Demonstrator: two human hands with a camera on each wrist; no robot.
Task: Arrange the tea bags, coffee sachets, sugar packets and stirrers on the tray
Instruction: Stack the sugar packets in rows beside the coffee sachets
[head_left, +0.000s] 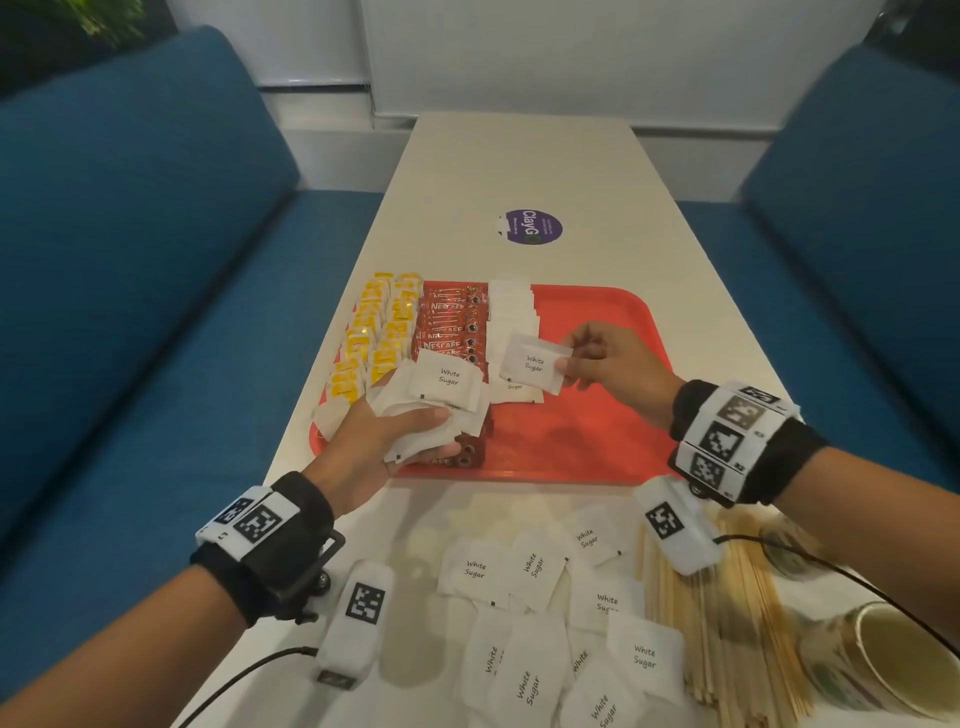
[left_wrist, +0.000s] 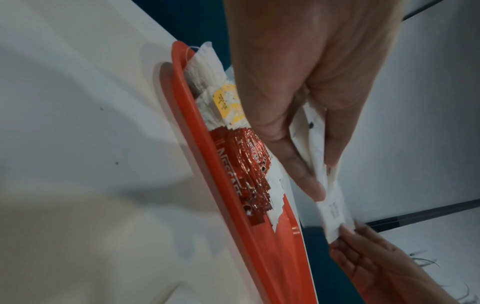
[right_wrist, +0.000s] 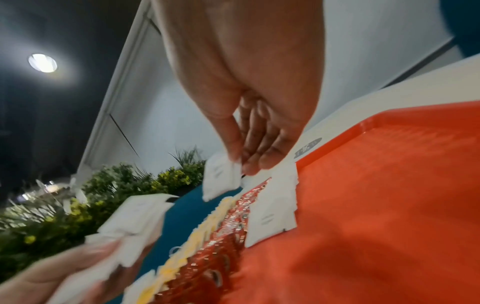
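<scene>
From my head camera, my left hand (head_left: 376, 441) is curled round a thick bunch of white paper sugar packets (head_left: 436, 405), holding it over the near-left corner of the flat red plastic tray (head_left: 587, 431). My right hand (head_left: 613, 364) pinches one single white sugar packet (head_left: 532, 361) by its right edge between thumb and fingertips, just above the row of white sugar packets (head_left: 511, 317) already lying on the tray. Left of that row lies a line of red Nescafe coffee sachets (head_left: 452, 327), and left again two lines of yellow-tagged tea bags (head_left: 374, 338). On the pale table (head_left: 519, 166) in front of the tray lie loose white sugar packets (head_left: 524, 613), and to their right a heap of thin wooden stirrers (head_left: 727, 634) beside a paper cup (head_left: 893, 660); a round purple sticker (head_left: 532, 227) sits beyond the tray. From my left wrist, my thumb and fingers (left_wrist: 306, 176) clamp the folded white bunch, and my other hand grips its single packet (left_wrist: 335, 218) below, with sachets and tea bags crowded against the tray rim. From my right wrist, my fingertips (right_wrist: 255, 162) nip the packet's edge above the row on the tray, and the bunch in my left hand shows blurred at lower left.
</scene>
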